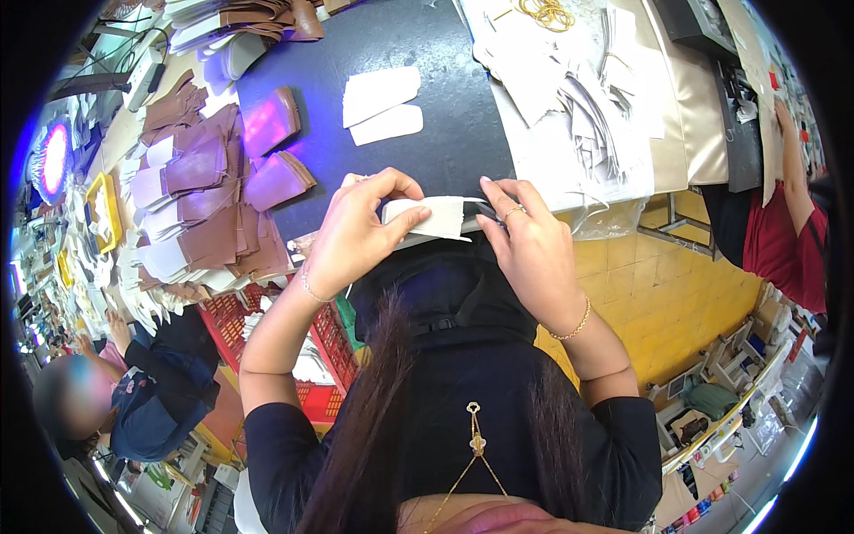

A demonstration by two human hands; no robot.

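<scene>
I have the pale cut piece (442,219) up at the near edge of the dark-topped bench (463,107), its ragged end facing right. The left hand (360,218) pinches it between thumb and index finger. The right hand (536,249) hovers by that end, thumb and index finger a little apart; I can't tell whether they grip the thin sliver there. To work this edge well, I'd keep the left pinch firm and close to it, and draw evenly with the right (thin stock like this probably creases easily).

Farther in, two rounded pale panels (382,98) lie mid-bench. Brown panel stacks (200,160) crowd the left edge; beyond the right edge are white strips (592,133), with yellow rubber bands (545,12) toward the far side.
</scene>
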